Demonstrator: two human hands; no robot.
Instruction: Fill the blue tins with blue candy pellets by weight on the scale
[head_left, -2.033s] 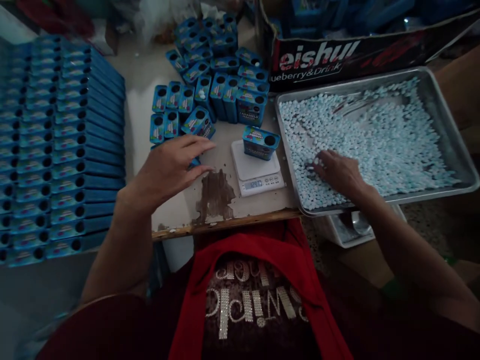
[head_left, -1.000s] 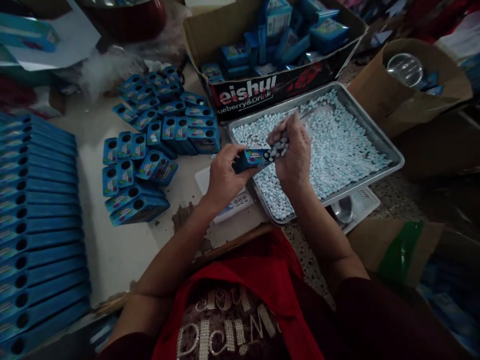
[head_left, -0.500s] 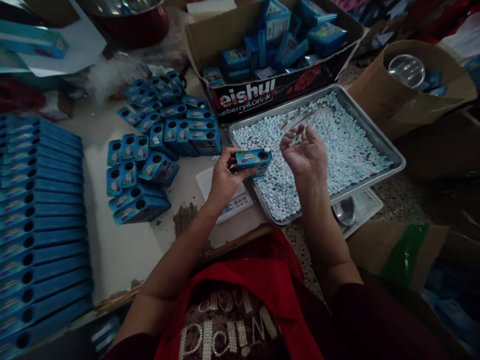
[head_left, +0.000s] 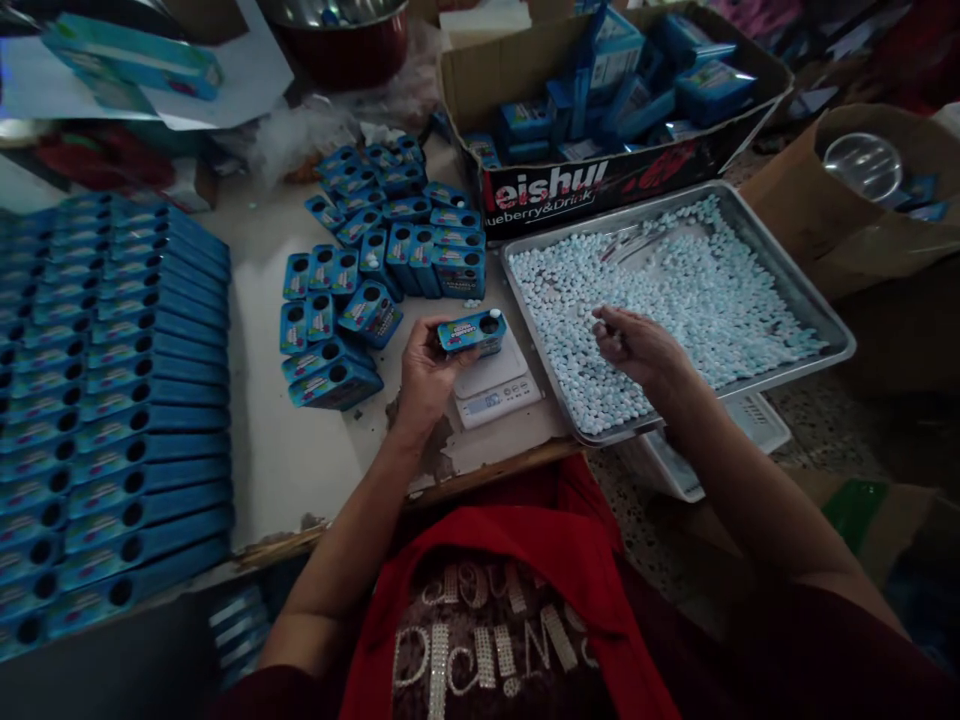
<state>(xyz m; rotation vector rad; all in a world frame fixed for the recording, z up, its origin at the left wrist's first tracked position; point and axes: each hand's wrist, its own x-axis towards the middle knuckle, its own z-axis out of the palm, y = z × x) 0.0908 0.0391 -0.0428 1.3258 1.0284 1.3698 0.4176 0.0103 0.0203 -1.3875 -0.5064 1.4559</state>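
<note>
In my left hand (head_left: 426, 378) is a small blue candy box (head_left: 459, 334), held tilted above a white digital scale (head_left: 517, 388). The box has a dark round hole in its top face, and a white piece sits beside the hole. Over the metal tray (head_left: 841, 343), my right hand (head_left: 643, 350) is closed with the fingers curled together; what lies inside them is hidden. Small pale blue and white candies (head_left: 720, 300) cover most of the tray. More blue boxes with holes (head_left: 330, 375) stand in a loose group left of the scale.
Long stacked rows of blue boxes (head_left: 157, 400) fill the table's left side. Behind the tray stands a cardboard carton (head_left: 469, 75) of blue boxes. A brown paper bag (head_left: 795, 190) holds a clear round container (head_left: 862, 165) at right. A red pot (head_left: 337, 50) sits at the back.
My right hand has turned over from palm up, with candies showing in it, to closed and facing down. The box in my left hand has shifted left over the scale. The view has swung left.
</note>
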